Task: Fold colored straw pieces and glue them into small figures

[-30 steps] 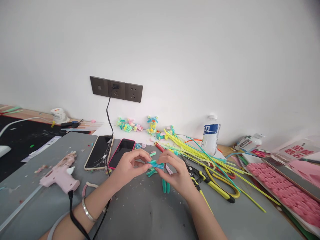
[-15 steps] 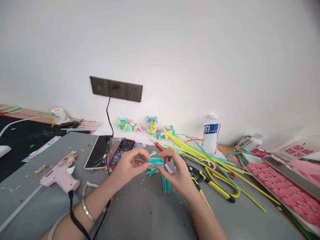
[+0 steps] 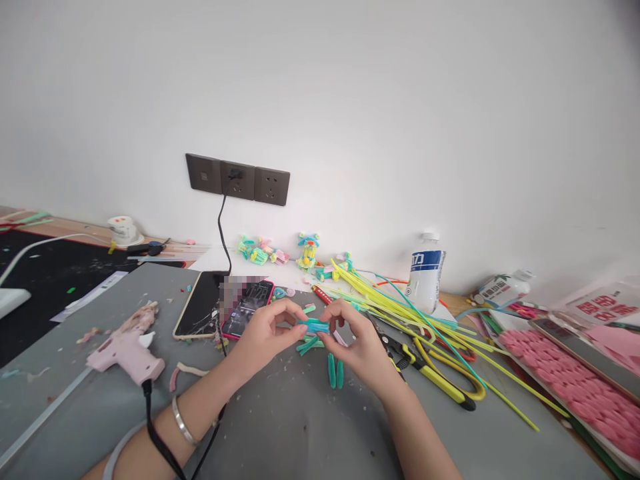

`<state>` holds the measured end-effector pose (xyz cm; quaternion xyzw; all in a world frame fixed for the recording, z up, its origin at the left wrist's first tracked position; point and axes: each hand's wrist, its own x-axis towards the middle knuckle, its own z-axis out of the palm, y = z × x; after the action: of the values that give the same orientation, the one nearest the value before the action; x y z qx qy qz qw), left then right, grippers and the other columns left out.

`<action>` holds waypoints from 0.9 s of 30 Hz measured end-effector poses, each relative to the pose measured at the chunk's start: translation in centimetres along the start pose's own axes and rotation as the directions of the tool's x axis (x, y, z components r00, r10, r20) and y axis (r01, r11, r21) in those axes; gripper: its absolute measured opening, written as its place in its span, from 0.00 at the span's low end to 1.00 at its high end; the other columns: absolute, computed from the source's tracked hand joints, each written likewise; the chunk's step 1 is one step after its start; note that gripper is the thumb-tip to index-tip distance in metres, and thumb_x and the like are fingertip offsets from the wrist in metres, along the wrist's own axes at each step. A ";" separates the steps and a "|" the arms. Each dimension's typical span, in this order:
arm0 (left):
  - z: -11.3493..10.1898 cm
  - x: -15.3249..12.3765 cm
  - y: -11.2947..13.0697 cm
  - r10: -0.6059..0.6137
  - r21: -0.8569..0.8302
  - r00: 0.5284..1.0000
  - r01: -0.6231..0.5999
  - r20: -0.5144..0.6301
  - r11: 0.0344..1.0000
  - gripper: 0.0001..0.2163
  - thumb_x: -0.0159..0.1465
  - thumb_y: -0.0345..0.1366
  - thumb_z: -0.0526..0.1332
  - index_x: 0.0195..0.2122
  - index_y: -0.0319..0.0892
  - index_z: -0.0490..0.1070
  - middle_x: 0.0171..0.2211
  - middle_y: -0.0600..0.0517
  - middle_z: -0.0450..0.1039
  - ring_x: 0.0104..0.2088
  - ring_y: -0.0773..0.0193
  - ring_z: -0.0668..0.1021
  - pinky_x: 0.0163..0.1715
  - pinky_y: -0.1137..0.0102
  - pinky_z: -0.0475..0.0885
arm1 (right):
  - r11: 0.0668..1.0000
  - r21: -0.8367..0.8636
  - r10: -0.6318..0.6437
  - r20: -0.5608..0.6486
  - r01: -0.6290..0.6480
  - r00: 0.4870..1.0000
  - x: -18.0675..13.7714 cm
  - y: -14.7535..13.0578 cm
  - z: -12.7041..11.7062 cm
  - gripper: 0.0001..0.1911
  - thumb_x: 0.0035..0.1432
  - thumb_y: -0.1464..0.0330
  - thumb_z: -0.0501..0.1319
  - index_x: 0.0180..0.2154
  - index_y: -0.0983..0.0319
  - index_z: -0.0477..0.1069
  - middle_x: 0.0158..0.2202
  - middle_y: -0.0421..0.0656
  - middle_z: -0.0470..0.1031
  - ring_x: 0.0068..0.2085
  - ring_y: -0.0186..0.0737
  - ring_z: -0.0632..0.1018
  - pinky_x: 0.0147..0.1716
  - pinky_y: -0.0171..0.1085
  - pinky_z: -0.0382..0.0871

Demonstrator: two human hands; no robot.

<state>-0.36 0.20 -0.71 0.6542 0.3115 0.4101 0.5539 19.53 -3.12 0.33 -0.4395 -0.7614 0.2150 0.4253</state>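
Between both hands is a small bundle of blue and teal pipe cleaner pieces [image 3: 316, 326], held above the grey mat. My left hand [image 3: 270, 331] pinches its left end with thumb and fingers. At the other end, my right hand [image 3: 354, 331] grips it the same way. Under the hands lie loose teal pipe cleaner pieces [image 3: 306, 346], partly covered by the fingers. A folded teal pipe cleaner piece [image 3: 335, 371] rests on the mat just below my right hand. Long yellow-green pipe cleaners [image 3: 395, 300] fan out to the right.
Yellow-handled pliers [image 3: 440, 382] lie right of my right arm. A pink glue gun [image 3: 127, 350] with a black cord is at left, near two phones [image 3: 197, 303]. Small fuzzy figures [image 3: 309, 250] and a white bottle [image 3: 425, 277] stand by the wall. A grey mat [image 3: 280, 427] covers the table.
The bundle has turned slightly in my fingers, showing more of its blue side. Both hands keep their pinch, and the whole view has shifted a little.
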 end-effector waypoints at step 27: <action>-0.3 -0.1 0.2 -0.016 -0.049 0.995 0.021 0.099 0.999 0.05 0.60 0.36 0.64 0.32 0.41 0.71 0.31 0.52 0.70 0.30 0.65 0.74 0.32 0.70 0.72 | 0.996 0.087 -0.005 0.068 -0.001 0.998 0.0 -0.2 -0.1 0.07 0.56 0.76 0.60 0.35 0.59 0.66 0.32 0.40 0.67 0.32 0.37 0.68 0.32 0.35 0.64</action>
<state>-0.68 0.26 -0.50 0.6566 0.2795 0.3800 0.5885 19.46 -3.26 0.53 -0.4122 -0.7659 0.2622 0.4181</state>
